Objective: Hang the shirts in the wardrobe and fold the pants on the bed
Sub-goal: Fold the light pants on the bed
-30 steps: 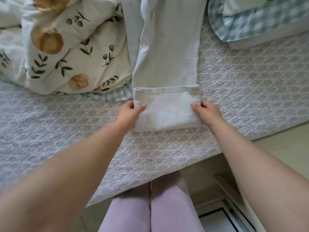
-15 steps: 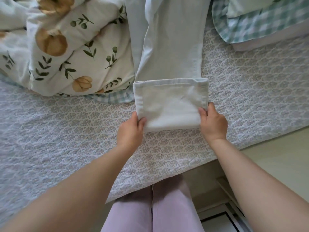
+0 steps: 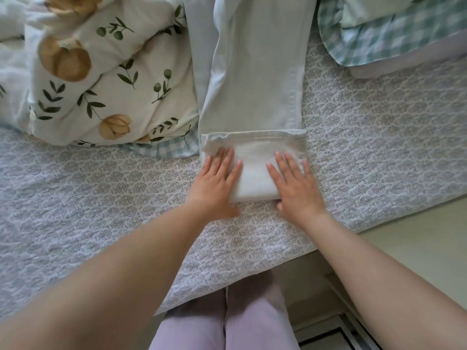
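Head cam looks straight down at the near edge of the bed (image 3: 88,210), which has a grey patterned quilted top. The bed is the only thing carrying anything here, so here's what I see on it. Pale blue pants (image 3: 255,79) lie lengthwise in the centre of the frame, running from the top edge down toward me, one leg stacked on the other. Their near end is turned up over itself into a folded section (image 3: 255,160) that lies flat just above frame centre, with the hem on the far side and the crease on the near side. Left hand (image 3: 217,183) is flat and palm down, fingers straight and close together. Its fingertips press the left part of the folded section and the heel of the palm sits on the bed; it grips nothing. Right hand (image 3: 295,185) is likewise flat, with its fingers slightly spread on the right part of the folded section. Its thumb is at the crease, and I can't tell if it's tucked under. A bunched floral duvet (image 3: 113,72) fills the upper left and touches the left side of the pants. A strip of checked fabric (image 3: 166,150) shows under its lower edge. A checked pillow (image 3: 379,39) sits in the upper right, just beside the pants. Off the bed, pale floor (image 3: 417,236) shows at the right, and the person's legs (image 3: 227,324) in lilac trousers are at bottom centre, against the bed edge.
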`<state>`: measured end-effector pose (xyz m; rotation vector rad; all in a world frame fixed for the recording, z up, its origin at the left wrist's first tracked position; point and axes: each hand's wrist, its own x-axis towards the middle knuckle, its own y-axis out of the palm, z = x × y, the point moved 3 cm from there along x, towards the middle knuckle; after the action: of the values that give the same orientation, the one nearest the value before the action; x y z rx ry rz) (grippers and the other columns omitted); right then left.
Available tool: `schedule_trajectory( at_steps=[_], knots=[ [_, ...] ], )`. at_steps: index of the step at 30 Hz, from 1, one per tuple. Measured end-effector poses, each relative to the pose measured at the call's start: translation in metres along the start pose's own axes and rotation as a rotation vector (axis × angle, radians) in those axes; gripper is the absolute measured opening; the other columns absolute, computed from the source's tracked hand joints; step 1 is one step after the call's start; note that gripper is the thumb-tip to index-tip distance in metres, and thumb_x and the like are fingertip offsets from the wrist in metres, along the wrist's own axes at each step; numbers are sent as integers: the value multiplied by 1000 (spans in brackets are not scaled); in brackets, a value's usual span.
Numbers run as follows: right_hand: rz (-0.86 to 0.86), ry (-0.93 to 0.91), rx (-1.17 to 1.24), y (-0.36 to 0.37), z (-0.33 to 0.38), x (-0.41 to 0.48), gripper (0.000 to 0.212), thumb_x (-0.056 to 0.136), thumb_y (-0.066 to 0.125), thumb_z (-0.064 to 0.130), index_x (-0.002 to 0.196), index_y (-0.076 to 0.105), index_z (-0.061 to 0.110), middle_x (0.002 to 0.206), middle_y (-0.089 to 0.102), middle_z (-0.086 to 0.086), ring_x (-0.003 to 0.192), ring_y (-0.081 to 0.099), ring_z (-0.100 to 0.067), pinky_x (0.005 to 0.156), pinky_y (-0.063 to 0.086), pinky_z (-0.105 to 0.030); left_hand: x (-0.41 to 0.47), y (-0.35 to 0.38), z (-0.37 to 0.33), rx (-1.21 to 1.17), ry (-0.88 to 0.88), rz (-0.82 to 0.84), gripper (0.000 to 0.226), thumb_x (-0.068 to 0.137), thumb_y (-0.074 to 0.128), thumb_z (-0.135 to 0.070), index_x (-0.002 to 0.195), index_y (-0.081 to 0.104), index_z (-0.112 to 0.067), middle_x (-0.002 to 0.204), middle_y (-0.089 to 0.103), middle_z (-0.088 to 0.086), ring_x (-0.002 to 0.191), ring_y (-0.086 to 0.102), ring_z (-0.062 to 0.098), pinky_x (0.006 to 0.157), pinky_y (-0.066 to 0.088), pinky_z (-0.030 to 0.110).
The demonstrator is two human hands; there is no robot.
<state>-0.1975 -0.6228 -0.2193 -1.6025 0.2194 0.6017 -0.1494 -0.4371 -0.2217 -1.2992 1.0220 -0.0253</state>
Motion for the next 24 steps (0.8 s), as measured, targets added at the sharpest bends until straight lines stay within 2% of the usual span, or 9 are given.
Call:
schedule_trajectory(
  at_steps=[1,3,6,8,11,15,19,22,24],
  knots=[
    [21,35,-12,-1,-5,6,99,84,54,24,142,-26,16,148,-30,-11,136,-30,-27,110,-16,-49,1,2,4,18,11,47,119,76,49,-72,139,-33,-14,144,-40,18,132,-39,31,110,-21,43],
    [55,57,-10,-5,-11,15,93,85,51,9,145,-21,13,151,-27,-13,135,-31,-27,110,-11,-48,-4,1,9,36,-23,72,106,88,49,-55,139,-33,-11,143,-39,22,132,-36,33,109,-17,42],
    [83,30,27,-14,-10,13,80,90,47,8,148,-8,8,155,-15,-16,142,-19,-29,111,-9,-43,-11,-6,5,-13,-95,83,75,92,29,-11,143,-26,-8,145,-34,21,135,-31,32,110,-12,42],
    [105,20,84,-23,-10,9,72,92,44,6,149,-1,7,157,-8,-16,144,-11,-28,113,-7,-39,-16,-12,0,-63,-112,103,73,89,26,-2,144,-22,-8,149,-30,19,138,-26,30,110,-10,40],
    [161,-18,124,-31,-13,-10,69,91,37,-2,150,2,7,157,-5,-15,145,-7,-27,116,2,-39,-31,-19,-10,-90,-74,178,71,94,31,-6,147,-16,-10,153,-21,17,143,-16,30,112,-3,39],
    [184,-31,125,-24,-10,-51,72,89,37,-6,149,0,8,157,-8,-14,145,-9,-26,117,9,-40,-54,-24,-32,-106,-14,237,68,95,34,-9,150,-8,-10,156,-11,20,145,-6,32,115,17,42],
    [351,-75,122,1,-2,-97,65,92,28,-4,149,-1,6,157,-9,-17,145,-7,-29,118,12,-40,-78,0,-74,-139,17,408,69,95,38,-12,150,-4,-10,157,-7,21,145,3,33,108,32,46],
    [421,-69,109,18,6,-121,61,95,26,2,149,-1,5,156,-9,-17,145,-6,-30,117,13,-40,-96,21,-99,-125,25,449,74,94,43,-18,150,-3,-7,155,-8,25,145,1,36,108,31,43],
    [435,-47,97,20,7,-124,63,95,30,8,149,-1,7,157,-9,-16,145,-6,-29,117,13,-40,-98,25,-104,-134,19,446,82,91,50,-35,150,1,-7,155,-9,26,145,-2,37,109,29,43]
  ],
)
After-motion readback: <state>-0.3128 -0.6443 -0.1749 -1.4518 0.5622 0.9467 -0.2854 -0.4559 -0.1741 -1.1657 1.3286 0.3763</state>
